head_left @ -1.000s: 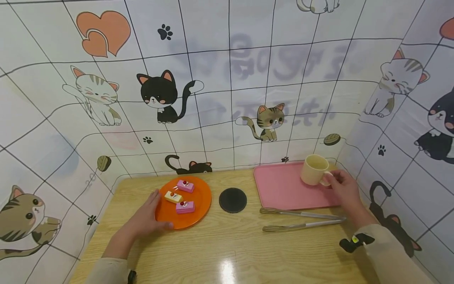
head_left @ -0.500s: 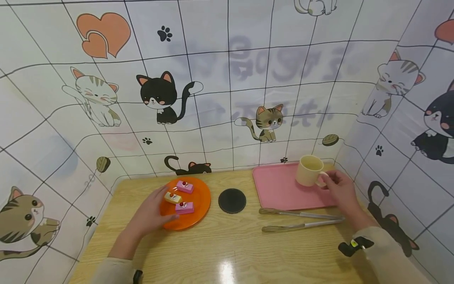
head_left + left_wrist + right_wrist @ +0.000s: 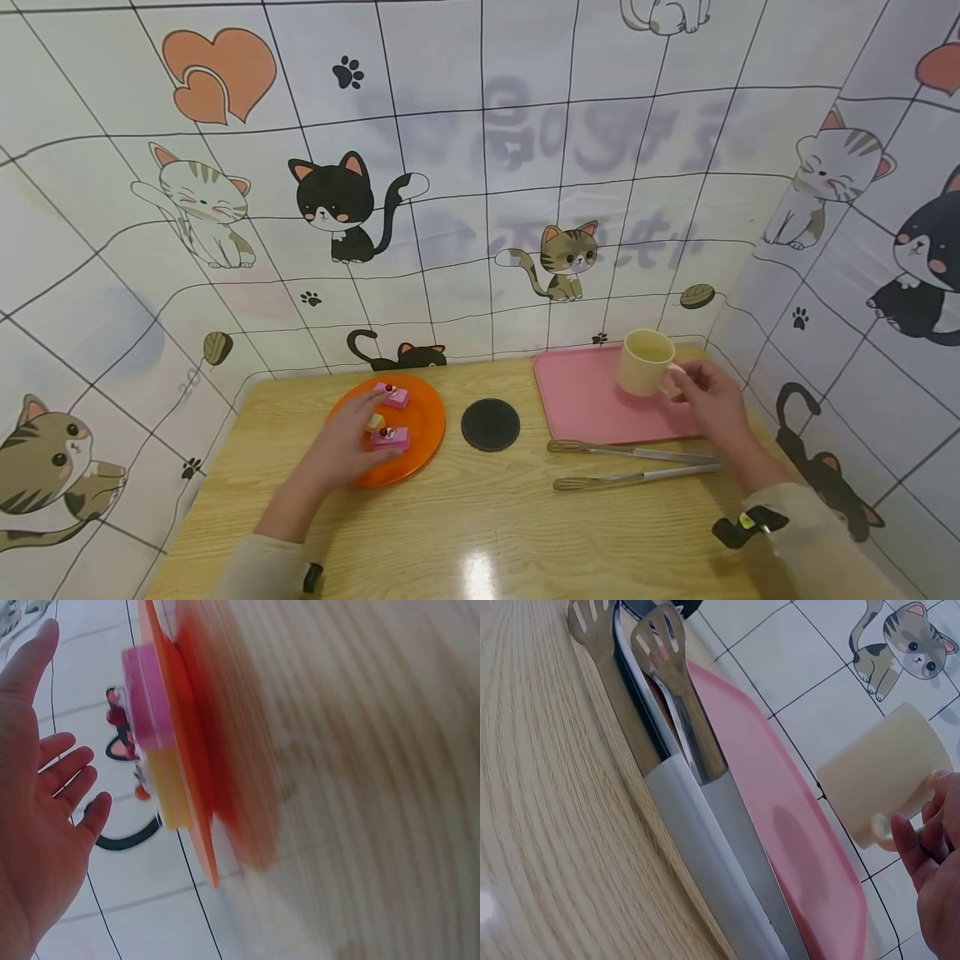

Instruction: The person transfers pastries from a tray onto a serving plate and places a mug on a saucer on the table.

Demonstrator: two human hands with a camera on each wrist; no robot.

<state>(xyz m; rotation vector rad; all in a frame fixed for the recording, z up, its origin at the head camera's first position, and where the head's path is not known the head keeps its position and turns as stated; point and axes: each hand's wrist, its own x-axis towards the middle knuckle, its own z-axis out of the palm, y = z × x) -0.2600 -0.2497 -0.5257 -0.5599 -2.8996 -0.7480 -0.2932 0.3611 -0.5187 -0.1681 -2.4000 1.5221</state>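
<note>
My right hand (image 3: 712,404) pinches the handle of a cream mug (image 3: 645,362). In the right wrist view the mug (image 3: 885,772) hangs above the pink tray (image 3: 742,742), its shadow falling on the tray. My left hand (image 3: 341,442) hovers over the left side of an orange plate (image 3: 427,421), thumb spread from the fingers, holding nothing. On the plate lie small toy cakes: a pink one (image 3: 397,397) at the back, another pink one (image 3: 393,439) in front, and a yellow one (image 3: 376,422) partly hidden by my fingers. The left wrist view shows my palm (image 3: 37,817) apart from the cakes.
Tongs (image 3: 675,456) with white handles lie spread along the tray's front edge. A round black coaster (image 3: 491,425) sits between plate and tray. Cat-printed cloth walls (image 3: 480,208) enclose the wooden table (image 3: 450,533) at the back and sides.
My left hand has left the plate's left rim and moved right, over the cakes. My right hand has shifted the mug slightly left above the tray.
</note>
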